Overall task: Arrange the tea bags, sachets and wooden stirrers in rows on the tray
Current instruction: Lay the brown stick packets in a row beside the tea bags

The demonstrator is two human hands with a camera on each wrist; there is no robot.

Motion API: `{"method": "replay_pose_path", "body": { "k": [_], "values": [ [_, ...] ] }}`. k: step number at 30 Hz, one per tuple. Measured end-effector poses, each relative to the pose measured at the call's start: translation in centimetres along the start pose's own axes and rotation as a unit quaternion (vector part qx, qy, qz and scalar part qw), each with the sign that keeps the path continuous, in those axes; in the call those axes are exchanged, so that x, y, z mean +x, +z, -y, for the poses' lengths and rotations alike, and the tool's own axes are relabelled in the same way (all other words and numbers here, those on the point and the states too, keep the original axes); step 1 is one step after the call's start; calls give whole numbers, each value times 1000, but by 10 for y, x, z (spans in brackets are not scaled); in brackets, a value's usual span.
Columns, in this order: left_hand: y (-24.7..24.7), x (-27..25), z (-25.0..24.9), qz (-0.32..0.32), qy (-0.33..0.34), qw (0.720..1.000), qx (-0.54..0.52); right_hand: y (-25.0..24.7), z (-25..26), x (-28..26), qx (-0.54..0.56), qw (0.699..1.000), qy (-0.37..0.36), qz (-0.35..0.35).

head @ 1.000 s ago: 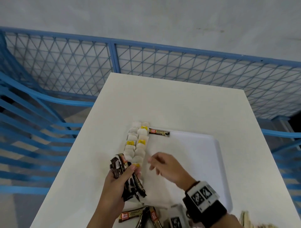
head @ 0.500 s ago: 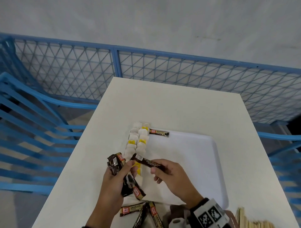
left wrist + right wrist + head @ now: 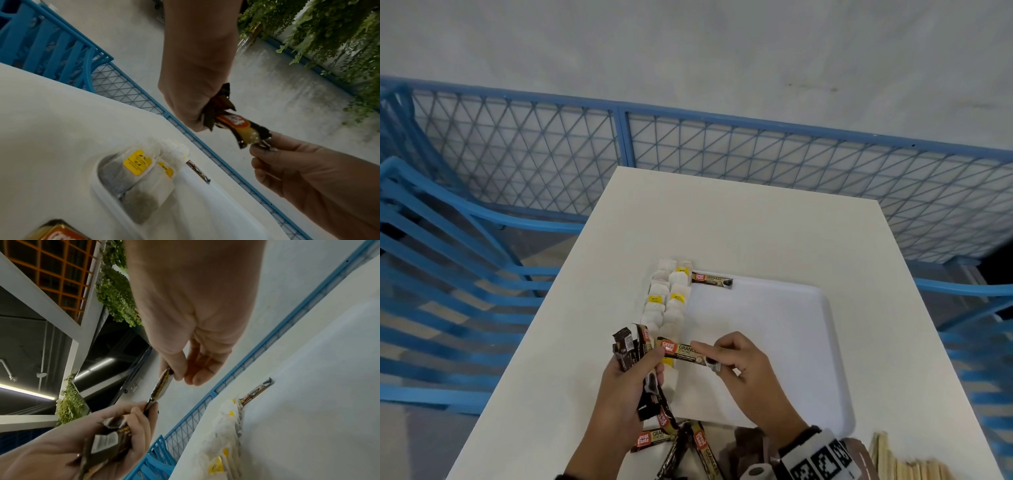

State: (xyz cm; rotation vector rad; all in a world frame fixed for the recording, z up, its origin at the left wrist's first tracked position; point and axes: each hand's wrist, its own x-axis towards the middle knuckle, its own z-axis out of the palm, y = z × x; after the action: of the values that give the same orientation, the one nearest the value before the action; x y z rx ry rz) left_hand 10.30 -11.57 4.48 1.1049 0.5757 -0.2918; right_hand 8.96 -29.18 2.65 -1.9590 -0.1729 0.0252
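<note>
A white tray [image 3: 791,342] lies on the white table. Two columns of tea bags [image 3: 667,301] run along the tray's left side, and one dark coffee sachet [image 3: 711,278] lies at its far edge. My left hand [image 3: 643,370] grips a bunch of sachets [image 3: 628,346] above the tray's near left corner. My right hand [image 3: 709,356] pinches one sachet [image 3: 681,351] by its right end, label up; its left end reaches my left thumb. In the wrist views that sachet [image 3: 242,126] [image 3: 162,382] spans between both hands, above the tea bags [image 3: 135,175] [image 3: 224,434].
Loose sachets [image 3: 654,440] lie at the table's near edge and wooden stirrers [image 3: 904,466] at the near right. A blue mesh fence [image 3: 722,154] stands behind the table, with blue chairs [image 3: 448,274] to its left. The tray's middle and right are bare.
My right hand, holding nothing a second ago, has taken one sachet from the bunch in my left hand and now holds it level and label up. The left hand has barely moved.
</note>
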Motion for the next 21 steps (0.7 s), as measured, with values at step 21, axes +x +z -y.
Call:
{"method": "replay_pose_path", "body": {
  "k": [21],
  "values": [
    [-1,7,4,16,49,996,70,-6,-1,15,236,940,244,-28]
  ]
}}
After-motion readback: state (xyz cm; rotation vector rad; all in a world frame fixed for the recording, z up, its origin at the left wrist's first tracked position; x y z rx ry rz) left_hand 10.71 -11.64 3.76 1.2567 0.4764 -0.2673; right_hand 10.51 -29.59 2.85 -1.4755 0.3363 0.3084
